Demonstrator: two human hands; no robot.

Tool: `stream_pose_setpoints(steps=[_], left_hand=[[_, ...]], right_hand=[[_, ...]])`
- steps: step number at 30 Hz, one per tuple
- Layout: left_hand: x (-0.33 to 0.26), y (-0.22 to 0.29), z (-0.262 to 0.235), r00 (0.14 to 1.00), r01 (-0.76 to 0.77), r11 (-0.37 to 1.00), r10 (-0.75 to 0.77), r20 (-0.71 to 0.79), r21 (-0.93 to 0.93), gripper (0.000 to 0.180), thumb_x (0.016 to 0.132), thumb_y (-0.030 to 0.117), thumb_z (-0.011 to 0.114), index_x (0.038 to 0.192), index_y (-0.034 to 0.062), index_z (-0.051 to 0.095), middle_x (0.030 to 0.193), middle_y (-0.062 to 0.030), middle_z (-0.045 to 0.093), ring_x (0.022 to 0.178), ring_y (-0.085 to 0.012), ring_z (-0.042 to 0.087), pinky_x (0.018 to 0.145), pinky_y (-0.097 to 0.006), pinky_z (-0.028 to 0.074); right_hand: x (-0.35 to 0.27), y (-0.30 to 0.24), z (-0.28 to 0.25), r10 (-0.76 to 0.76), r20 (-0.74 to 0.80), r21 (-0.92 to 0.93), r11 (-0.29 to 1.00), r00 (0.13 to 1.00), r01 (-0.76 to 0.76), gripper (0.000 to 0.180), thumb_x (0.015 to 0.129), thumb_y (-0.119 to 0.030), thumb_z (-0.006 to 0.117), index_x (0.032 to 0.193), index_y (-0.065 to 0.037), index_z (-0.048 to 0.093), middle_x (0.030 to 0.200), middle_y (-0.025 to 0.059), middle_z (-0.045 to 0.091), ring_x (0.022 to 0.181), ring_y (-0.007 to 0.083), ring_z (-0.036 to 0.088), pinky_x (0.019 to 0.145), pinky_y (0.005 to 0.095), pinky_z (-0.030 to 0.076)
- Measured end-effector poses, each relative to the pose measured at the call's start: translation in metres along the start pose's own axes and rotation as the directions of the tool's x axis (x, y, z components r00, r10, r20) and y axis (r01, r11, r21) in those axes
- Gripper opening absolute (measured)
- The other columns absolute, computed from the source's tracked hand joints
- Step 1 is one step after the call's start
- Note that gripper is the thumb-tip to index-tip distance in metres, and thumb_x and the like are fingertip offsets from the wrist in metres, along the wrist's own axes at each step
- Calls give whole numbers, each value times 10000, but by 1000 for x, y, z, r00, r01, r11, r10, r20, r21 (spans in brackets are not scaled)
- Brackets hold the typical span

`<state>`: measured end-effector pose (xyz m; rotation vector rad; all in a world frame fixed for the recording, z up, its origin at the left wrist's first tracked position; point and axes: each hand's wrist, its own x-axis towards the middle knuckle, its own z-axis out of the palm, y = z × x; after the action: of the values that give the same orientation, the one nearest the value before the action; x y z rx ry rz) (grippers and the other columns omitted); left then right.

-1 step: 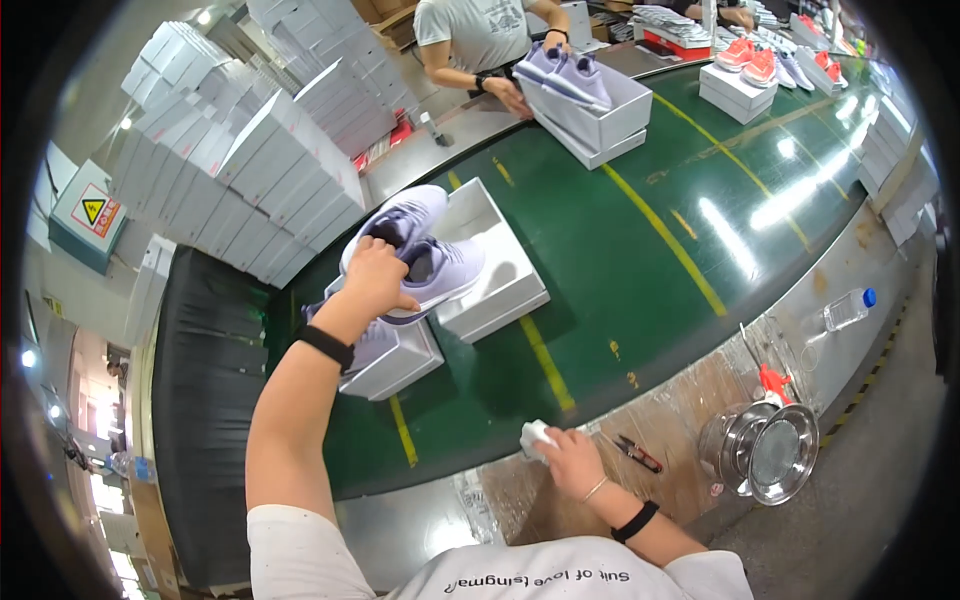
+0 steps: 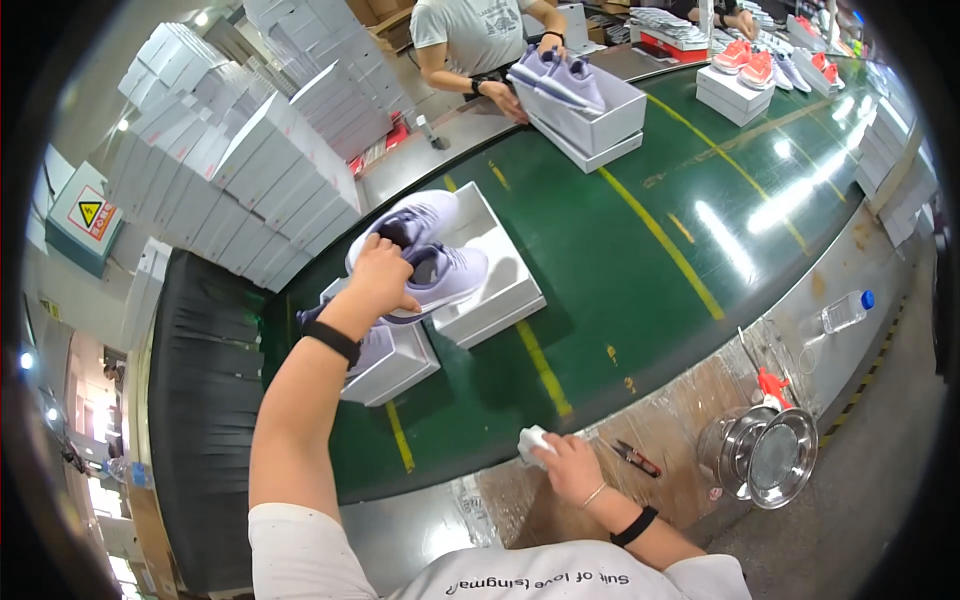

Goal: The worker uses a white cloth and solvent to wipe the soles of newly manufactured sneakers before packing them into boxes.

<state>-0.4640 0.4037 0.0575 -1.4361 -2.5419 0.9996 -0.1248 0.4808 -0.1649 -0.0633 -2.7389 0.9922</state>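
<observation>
"Where are the shoes?"

"Toward ten o'clock from the middle of the view: a pair of lavender shoes [image 2: 442, 275], side by side above the green belt [image 2: 590, 330]."

"What has them?"

"The left hand [image 2: 384, 278], curled over both at their collars, with its thumb against the nearer shoe."

"And the right hand [image 2: 573, 470]?"

"Toward five o'clock, its fingers closed around a crumpled white wad [image 2: 534, 446]. It may be paper or cloth; it shows too small to say which."

"What stands around the left one?"

"An open white box [image 2: 490, 318] at three o'clock from it, just beside the shoes. At six o'clock, partly hidden by the wrist, a second white box [image 2: 402, 376] with more lavender footwear [image 2: 373, 348] in it."

"Near the right?"

"Snips with red on the handles [image 2: 640, 460], at three o'clock from it on the brown-covered bench [image 2: 690, 405]. Farther along, toward four from the middle, a shiny metal bowl [image 2: 784, 458]."

"Anyone else?"

"A co-worker [image 2: 470, 40] at twelve, hands at another box [image 2: 605, 125] bearing lavender trainers [image 2: 572, 88]. Stacked white boxes [image 2: 240, 170] fill ten o'clock."
</observation>
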Motion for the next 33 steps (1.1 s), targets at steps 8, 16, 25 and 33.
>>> stream_pose_setpoints(steps=[8,16,25,33], left_hand=[[40,22,49,995,69,991,-60,80,-118,581,563,382,754,1067,139,598,1333,-106,350,1286,-271,244,1022,-516,140],[-131,97,83,953,87,772,-249,-174,-629,385,625,213,684,975,79,593,1158,-165,455,1119,-339,394,893,-510,315],[-354,279,176,906,421,315,-184,380,-851,473,677,280,675,1090,116,514,1164,-179,414,1168,-326,355,933,-521,268],[-384,331,178,852,478,230,-356,384,-848,585,703,256,655,1222,121,421,1358,-210,265,1270,-348,251,969,-506,280]], right_hand=[[2,-3,-7,22,-1,-41,999,1000,-22,350,694,-86,555,1032,-174,583,1129,55,516,938,281,492,777,401,419],[9,-6,10,-76,-59,-32,997,995,74,328,665,-56,586,977,-155,604,1089,94,533,922,321,497,780,420,426],[-6,-12,15,-48,-32,276,959,998,55,384,742,10,529,1125,4,500,1125,168,514,1017,322,495,892,373,390],[-8,-22,40,370,541,823,-48,755,-566,316,847,-166,486,1111,7,507,973,129,602,837,271,594,720,378,495]])
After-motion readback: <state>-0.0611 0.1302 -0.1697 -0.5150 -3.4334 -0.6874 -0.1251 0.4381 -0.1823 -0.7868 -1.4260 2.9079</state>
